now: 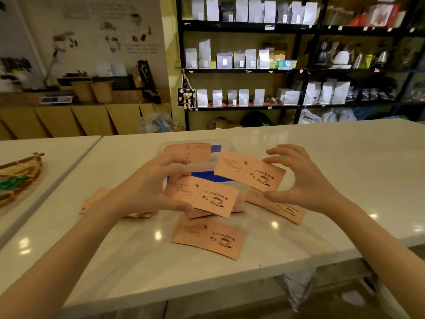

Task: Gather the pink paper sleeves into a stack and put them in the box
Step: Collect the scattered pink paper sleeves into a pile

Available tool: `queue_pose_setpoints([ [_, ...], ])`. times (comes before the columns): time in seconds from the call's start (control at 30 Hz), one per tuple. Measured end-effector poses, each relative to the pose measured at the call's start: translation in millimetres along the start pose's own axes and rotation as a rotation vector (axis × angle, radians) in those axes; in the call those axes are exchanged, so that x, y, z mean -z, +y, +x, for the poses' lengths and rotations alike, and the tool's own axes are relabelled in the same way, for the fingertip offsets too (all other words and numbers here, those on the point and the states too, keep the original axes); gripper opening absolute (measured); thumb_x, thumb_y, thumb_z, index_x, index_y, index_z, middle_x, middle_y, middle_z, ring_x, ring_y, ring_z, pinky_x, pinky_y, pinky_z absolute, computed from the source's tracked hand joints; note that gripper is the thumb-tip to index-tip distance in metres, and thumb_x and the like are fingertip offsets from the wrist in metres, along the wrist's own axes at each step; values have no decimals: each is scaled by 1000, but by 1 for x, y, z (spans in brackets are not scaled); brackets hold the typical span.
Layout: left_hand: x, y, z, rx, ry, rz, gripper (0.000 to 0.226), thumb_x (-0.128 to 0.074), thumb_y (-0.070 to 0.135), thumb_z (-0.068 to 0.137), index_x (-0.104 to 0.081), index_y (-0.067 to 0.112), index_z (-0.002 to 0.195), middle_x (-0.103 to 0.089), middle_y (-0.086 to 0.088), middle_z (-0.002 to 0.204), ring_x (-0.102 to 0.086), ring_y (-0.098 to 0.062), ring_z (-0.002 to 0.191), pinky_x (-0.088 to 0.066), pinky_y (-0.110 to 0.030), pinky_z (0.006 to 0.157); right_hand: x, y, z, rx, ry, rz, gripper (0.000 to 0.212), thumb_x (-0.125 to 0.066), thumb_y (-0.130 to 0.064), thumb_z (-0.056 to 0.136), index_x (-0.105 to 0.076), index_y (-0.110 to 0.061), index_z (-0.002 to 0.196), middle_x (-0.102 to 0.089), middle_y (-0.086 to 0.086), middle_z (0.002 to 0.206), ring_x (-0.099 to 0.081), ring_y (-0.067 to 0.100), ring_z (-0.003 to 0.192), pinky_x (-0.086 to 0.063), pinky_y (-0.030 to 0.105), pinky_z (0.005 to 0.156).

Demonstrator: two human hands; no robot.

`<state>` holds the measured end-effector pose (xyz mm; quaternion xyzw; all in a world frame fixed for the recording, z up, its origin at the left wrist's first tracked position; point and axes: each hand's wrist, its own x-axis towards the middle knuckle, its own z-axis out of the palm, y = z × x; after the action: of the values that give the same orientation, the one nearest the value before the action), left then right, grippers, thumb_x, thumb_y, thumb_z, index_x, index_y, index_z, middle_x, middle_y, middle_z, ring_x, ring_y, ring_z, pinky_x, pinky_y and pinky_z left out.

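Observation:
My left hand (pixel 151 187) pinches one pink paper sleeve (pixel 207 196) printed with a coffee cup, held above the white table. My right hand (pixel 305 178) holds a second pink sleeve (pixel 250 172) by its right end, a little higher and over the box. The clear plastic box (pixel 202 168) with a blue bottom stands just behind the hands, and a pink sleeve (pixel 190 151) lies inside it. Loose sleeves rest on the table: one in front (pixel 207 238), one under my right hand (pixel 280 207), several under my left forearm (pixel 96 199).
The white table (pixel 345 157) has a front edge close to me. A second table (pixel 46 148) on the left carries a woven basket (pixel 18 173). Black shelves (pixel 299 70) with bags stand behind.

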<state>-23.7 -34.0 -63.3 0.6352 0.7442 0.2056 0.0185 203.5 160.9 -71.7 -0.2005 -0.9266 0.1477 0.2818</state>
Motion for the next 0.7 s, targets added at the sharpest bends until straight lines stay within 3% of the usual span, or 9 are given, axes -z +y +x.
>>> queue_pose_setpoints([
  [0.13,16,-24,-17,62,104,3,78,-57,80,38,-44,48,107,-31,23,127,-22,3,120,-25,-24,102,-19,-24,24,55,70,62,66,-78,-31,61,-51,-24,120,-46,-4,133,-25,6,125,-21,27,104],
  [0.23,22,-45,-32,133,154,19,83,-53,83,39,-50,41,111,-33,23,127,-20,4,123,-22,-28,106,-40,-48,43,85,56,155,65,-78,-30,62,-50,-26,120,-44,-10,130,-22,0,120,-22,25,103],
  [0.33,26,-60,-45,231,173,58,88,-60,79,37,-53,35,114,-36,16,136,-19,-6,133,-17,-36,110,-65,-71,59,132,26,221,65,-78,-32,62,-49,-30,120,-37,-20,124,-19,-2,122,-19,24,103],
  [0.43,28,-75,-53,331,197,32,75,-67,62,47,-53,33,115,-34,11,142,-16,-10,136,-15,-39,112,-91,-90,71,185,-5,263,66,-73,-41,60,-46,-39,120,-31,-25,129,-10,-3,127,-12,27,106],
  [0.57,26,-97,-59,416,180,-18,89,-62,70,43,-48,34,124,-30,12,145,-13,-10,137,-16,-40,112,-115,-111,80,225,-96,306,67,-68,-45,60,-46,-36,123,-25,-22,138,-1,-3,129,-3,31,108],
  [0.7,17,-110,-65,465,145,-118,87,-65,67,43,-45,40,124,-30,10,144,-17,-13,135,-19,-41,113,-134,-120,85,222,-220,323,63,-72,-40,64,-49,-32,122,-22,-13,149,0,5,138,-2,38,112],
])
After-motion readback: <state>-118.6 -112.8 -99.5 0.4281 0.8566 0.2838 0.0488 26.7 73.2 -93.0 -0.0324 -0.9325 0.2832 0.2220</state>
